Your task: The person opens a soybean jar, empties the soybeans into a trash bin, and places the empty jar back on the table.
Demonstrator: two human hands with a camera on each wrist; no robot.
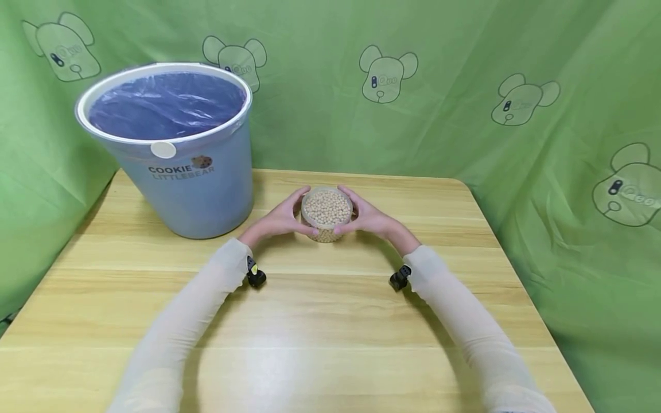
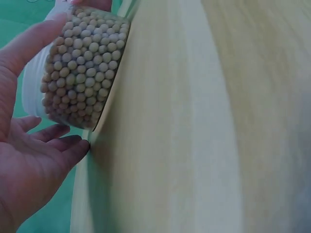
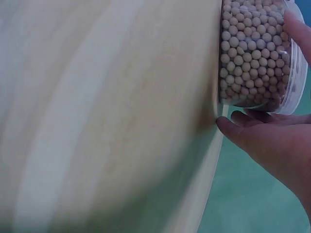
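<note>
I held the clear jar (image 1: 327, 207) from both sides — my left hand (image 1: 279, 221) and right hand (image 1: 373, 221) were curled round it, gripping. Packed with round tan beads (image 2: 82, 63), it stood upright on the wooden table (image 1: 310, 310), toward the far edge — right of the blue bin (image 1: 206, 198).

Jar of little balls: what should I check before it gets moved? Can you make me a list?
1. Left hand around the jar: ok, thumb in front, other fingers behind.
2. Right hand around it too: ok, held the same way.
3. Jar upright on the table: ok.
4. Jar shut tight: cannot tell from these pictures.
5. Bucket away from the jar: ok, they stand apart.
</note>
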